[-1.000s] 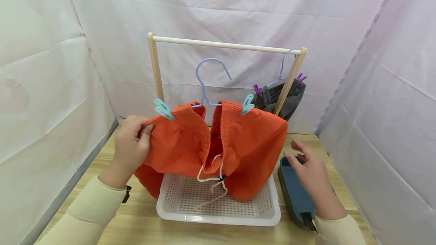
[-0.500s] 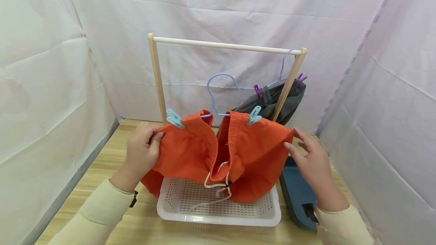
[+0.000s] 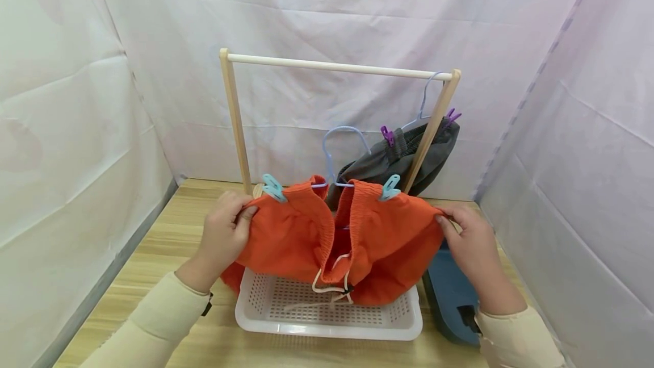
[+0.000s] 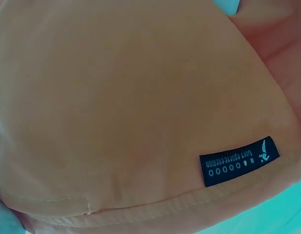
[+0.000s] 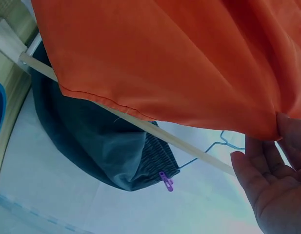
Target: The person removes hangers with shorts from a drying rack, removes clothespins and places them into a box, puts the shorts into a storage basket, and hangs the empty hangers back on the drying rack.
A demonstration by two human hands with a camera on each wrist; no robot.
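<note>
Orange shorts (image 3: 286,234) with an elastic waist and a white drawstring (image 3: 327,289) are spread above the basket. Light-blue clothespins, one on the left (image 3: 274,188) and one on the right (image 3: 390,188), grip the waistband at a pale-blue hanger (image 3: 347,128), whose hook stands free below the rod. My left hand (image 3: 226,234) pinches the left side of the shorts. My right hand (image 3: 471,243) pinches the right side between thumb and fingers. Orange cloth with a dark label (image 4: 239,162) fills the left wrist view. In the right wrist view, fingertips hold the cloth edge (image 5: 189,87).
Behind stands a wooden rack (image 3: 332,66). Dark grey trousers or shorts (image 3: 375,164) with purple clothespins (image 3: 388,136) hang at its right end. A white perforated basket (image 3: 327,329) stands below the orange shorts. A blue tray (image 3: 449,294) lies right. Pale curtains (image 3: 317,27) enclose the table.
My right hand has moved from beside the shorts to pinching their right edge. Shorts, hanger and left hand have shifted right and down.
</note>
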